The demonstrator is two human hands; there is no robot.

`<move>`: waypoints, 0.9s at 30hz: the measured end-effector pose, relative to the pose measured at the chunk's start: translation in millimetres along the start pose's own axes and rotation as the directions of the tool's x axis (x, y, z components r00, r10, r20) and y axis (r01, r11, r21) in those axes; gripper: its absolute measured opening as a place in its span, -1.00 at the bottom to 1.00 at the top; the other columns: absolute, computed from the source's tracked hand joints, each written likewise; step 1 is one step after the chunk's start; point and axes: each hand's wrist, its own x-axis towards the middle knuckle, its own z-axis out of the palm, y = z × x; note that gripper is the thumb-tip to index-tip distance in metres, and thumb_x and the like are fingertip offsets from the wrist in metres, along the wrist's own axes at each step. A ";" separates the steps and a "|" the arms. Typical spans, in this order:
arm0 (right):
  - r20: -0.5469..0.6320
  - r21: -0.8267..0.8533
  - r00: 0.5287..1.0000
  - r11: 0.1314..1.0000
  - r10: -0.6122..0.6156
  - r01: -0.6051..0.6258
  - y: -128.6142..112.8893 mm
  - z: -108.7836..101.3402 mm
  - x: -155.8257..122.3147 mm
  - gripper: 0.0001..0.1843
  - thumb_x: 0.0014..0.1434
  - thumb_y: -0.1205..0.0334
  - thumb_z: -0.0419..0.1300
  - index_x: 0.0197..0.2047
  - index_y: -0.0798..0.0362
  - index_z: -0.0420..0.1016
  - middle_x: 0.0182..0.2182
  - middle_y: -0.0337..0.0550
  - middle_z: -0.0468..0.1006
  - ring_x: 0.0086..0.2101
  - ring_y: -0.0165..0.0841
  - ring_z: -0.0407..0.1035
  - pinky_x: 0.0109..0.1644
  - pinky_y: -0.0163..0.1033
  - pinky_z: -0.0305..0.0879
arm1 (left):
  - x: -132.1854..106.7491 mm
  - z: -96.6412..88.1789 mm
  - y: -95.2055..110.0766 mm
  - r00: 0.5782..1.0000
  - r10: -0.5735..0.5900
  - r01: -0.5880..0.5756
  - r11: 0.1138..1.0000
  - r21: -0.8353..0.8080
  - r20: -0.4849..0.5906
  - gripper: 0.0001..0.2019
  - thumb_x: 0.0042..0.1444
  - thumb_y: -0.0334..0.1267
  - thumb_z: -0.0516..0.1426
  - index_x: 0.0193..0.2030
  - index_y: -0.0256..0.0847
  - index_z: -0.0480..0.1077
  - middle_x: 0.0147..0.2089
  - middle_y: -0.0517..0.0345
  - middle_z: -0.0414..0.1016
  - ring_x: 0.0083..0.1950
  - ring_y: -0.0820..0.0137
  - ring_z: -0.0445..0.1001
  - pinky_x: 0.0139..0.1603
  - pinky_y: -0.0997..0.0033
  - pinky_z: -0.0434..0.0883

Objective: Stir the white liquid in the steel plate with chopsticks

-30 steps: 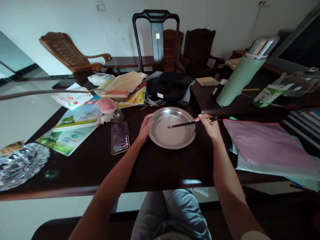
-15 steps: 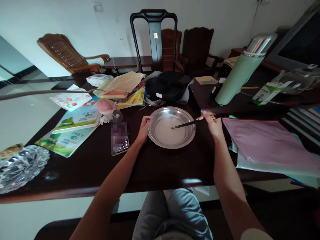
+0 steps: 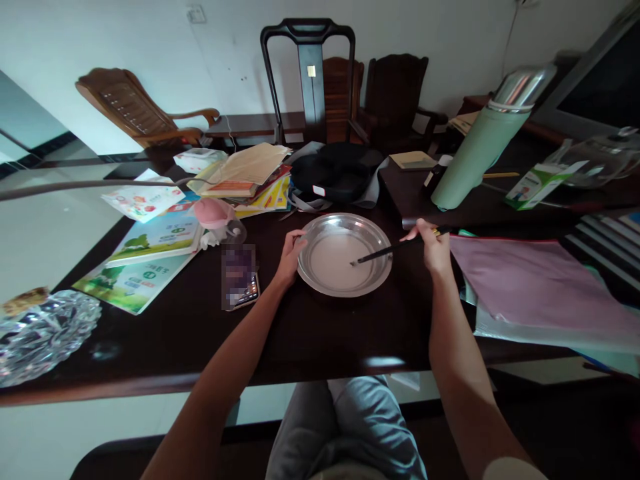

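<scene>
Left hand [image 3: 291,257]: bent at the near-left edge of the dish, fingertips over the rim; reads as a light grip, underside hidden. Right hand [image 3: 435,247]: closed around the gold-marked end of a slender, straight black tool [image 3: 380,253], just off the right rim. One stick or a pair held together: cannot tell.

Landmark: the round, shallow, silver metal dish [image 3: 345,291], flat on the dark, glossy wooden bench [image 3: 350,340]. The tool slants down over its right rim, tip low above the pale, whitish middle. Cannot tell if the tip touches, or if the pale layer is liquid.

Technique, judged: let the left fingers brace the rim without pressing down, or the dish may tip. Keep the tool at a shallow slant and move its tip in small, slow strokes from the wrist; a long reach from the far end costs control, so a grip nearer the rim may serve better. Avoid levering the shaft on the rim; smooth metal will probably slide.

Outward: black-framed phone [image 3: 249,293], left of the dish; black, round, moulded object [image 3: 333,173], behind it; pink, flat fabric-like pouch [image 3: 530,283], to its right; pale-green, silver-capped flask [image 3: 480,150], behind right.
</scene>
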 end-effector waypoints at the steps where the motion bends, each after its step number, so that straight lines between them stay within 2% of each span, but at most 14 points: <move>1: 0.036 0.007 0.999 1.000 0.007 -0.008 -0.4 1.1 -0.9 -0.37 0.15 -0.48 0.29 -0.60 -0.12 0.50 -0.60 -0.17 0.61 -0.45 -0.15 0.58 -0.06 0.05 0.57 | 0.4 -0.6 -0.6 1.000 -0.001 0.001 1.000 -0.005 0.001 -0.54 0.06 0.14 0.33 0.00 -0.03 0.42 0.00 0.15 0.52 -0.03 0.23 0.50 -0.02 0.22 0.47; 4: 0.220 0.012 0.975 1.000 0.001 -0.004 -3.6 11.5 -5.4 -0.37 0.13 -0.50 0.29 -0.57 -0.12 0.52 -0.55 -0.14 0.64 -0.35 -0.11 0.62 -0.03 0.05 0.56 | 1.8 -2.4 -2.4 1.000 0.007 -0.007 1.000 -0.010 0.007 -0.49 0.07 0.11 0.34 0.11 -0.02 0.45 0.15 0.09 0.55 0.13 0.15 0.51 0.15 0.13 0.49; 6: 0.289 0.005 0.957 1.000 -0.021 0.021 -5.1 16.6 -6.8 -0.38 0.12 -0.50 0.30 -0.53 -0.11 0.55 -0.48 -0.13 0.68 -0.28 -0.11 0.64 0.01 0.05 0.55 | 2.5 -3.2 -3.3 1.000 0.008 -0.008 1.000 -0.006 0.017 -0.45 0.09 0.11 0.34 0.17 -0.02 0.45 0.24 0.05 0.54 0.23 0.10 0.50 0.24 0.07 0.47; 8: 0.250 -0.015 0.967 0.999 -0.040 0.045 -4.4 14.7 -5.2 -0.39 0.12 -0.49 0.32 -0.52 -0.10 0.56 -0.45 -0.14 0.69 -0.26 -0.11 0.64 0.04 0.04 0.53 | 2.9 -3.7 -3.5 1.000 -0.001 0.001 1.000 -0.006 0.024 -0.41 0.09 0.12 0.34 0.22 -0.02 0.44 0.29 0.02 0.52 0.28 0.06 0.49 0.29 0.02 0.45; 12: 0.030 -0.022 0.999 1.000 -0.019 0.020 0.0 -1.2 0.8 -0.39 0.18 -0.46 0.27 -0.56 -0.12 0.52 -0.56 -0.17 0.63 -0.38 -0.12 0.60 -0.02 0.05 0.52 | 2.7 -4.4 -2.0 1.000 -0.011 0.011 1.000 -0.003 0.018 -0.36 0.07 0.11 0.36 0.27 -0.05 0.45 0.36 -0.04 0.50 0.36 -0.02 0.46 0.37 -0.06 0.42; 14: 0.022 0.002 1.000 1.000 -0.007 0.007 0.0 -3.2 0.6 -0.38 0.20 -0.45 0.26 -0.58 -0.12 0.50 -0.60 -0.17 0.60 -0.42 -0.13 0.59 -0.06 0.05 0.53 | 2.6 -4.9 -1.5 1.000 -0.009 0.009 1.000 0.008 0.025 -0.35 0.09 0.11 0.36 0.28 -0.05 0.45 0.38 -0.05 0.49 0.39 -0.05 0.45 0.39 -0.09 0.40; 18: 0.231 0.004 0.973 1.000 -0.004 0.003 -5.9 10.8 -5.8 -0.37 0.13 -0.50 0.31 -0.56 -0.10 0.53 -0.52 -0.16 0.67 -0.36 -0.13 0.62 -0.03 0.02 0.53 | 2.9 -5.1 -1.1 0.999 -0.013 0.013 1.000 0.011 0.046 -0.35 0.12 0.12 0.34 0.31 -0.06 0.45 0.37 -0.06 0.50 0.40 -0.06 0.44 0.40 -0.11 0.40; 20: 0.294 -0.008 0.956 1.000 -0.024 0.028 -7.8 16.2 -7.1 -0.37 0.10 -0.51 0.31 -0.52 -0.10 0.57 -0.46 -0.16 0.71 -0.30 -0.13 0.64 0.00 0.01 0.54 | 2.8 -4.6 -0.5 0.999 -0.019 0.019 1.000 -0.001 0.049 -0.33 0.11 0.12 0.35 0.32 -0.07 0.45 0.38 -0.07 0.50 0.39 -0.06 0.45 0.40 -0.10 0.41; 21: 0.283 -0.017 0.958 0.999 -0.038 0.045 -7.8 16.2 -6.6 -0.38 0.10 -0.51 0.31 -0.50 -0.09 0.59 -0.44 -0.17 0.72 -0.29 -0.14 0.64 0.01 0.00 0.53 | 2.6 -4.1 0.0 0.999 -0.023 0.023 1.000 -0.009 0.045 -0.32 0.09 0.12 0.36 0.32 -0.07 0.45 0.38 -0.07 0.49 0.39 -0.05 0.46 0.41 -0.09 0.40; 23: 0.184 -0.035 0.981 0.998 -0.054 0.061 -5.9 11.3 -3.8 -0.37 0.11 -0.51 0.31 -0.50 -0.09 0.59 -0.46 -0.19 0.71 -0.30 -0.16 0.64 0.01 -0.02 0.53 | 2.0 -3.4 1.3 0.999 -0.033 0.034 0.999 -0.027 0.030 -0.29 0.05 0.11 0.39 0.32 -0.09 0.45 0.38 -0.07 0.50 0.39 -0.06 0.46 0.41 -0.07 0.40; 25: 0.055 -0.027 0.998 0.999 -0.041 0.043 -3.3 3.6 -0.8 -0.35 0.12 -0.52 0.30 -0.54 -0.09 0.57 -0.54 -0.20 0.67 -0.38 -0.18 0.61 -0.01 -0.02 0.52 | 1.6 -3.1 2.3 0.999 -0.044 0.045 0.998 -0.040 0.017 -0.27 0.01 0.10 0.41 0.31 -0.10 0.46 0.37 -0.07 0.52 0.39 -0.07 0.46 0.41 -0.07 0.40; 27: 0.006 0.004 1.000 1.000 -0.015 0.015 -2.1 -0.5 0.0 -0.34 0.12 -0.52 0.29 -0.59 -0.10 0.54 -0.59 -0.20 0.63 -0.44 -0.19 0.58 -0.03 0.00 0.52 | 1.4 -3.3 2.5 0.999 -0.051 0.052 0.998 -0.048 0.017 -0.27 0.00 0.09 0.41 0.30 -0.10 0.47 0.36 -0.06 0.54 0.39 -0.07 0.46 0.41 -0.08 0.40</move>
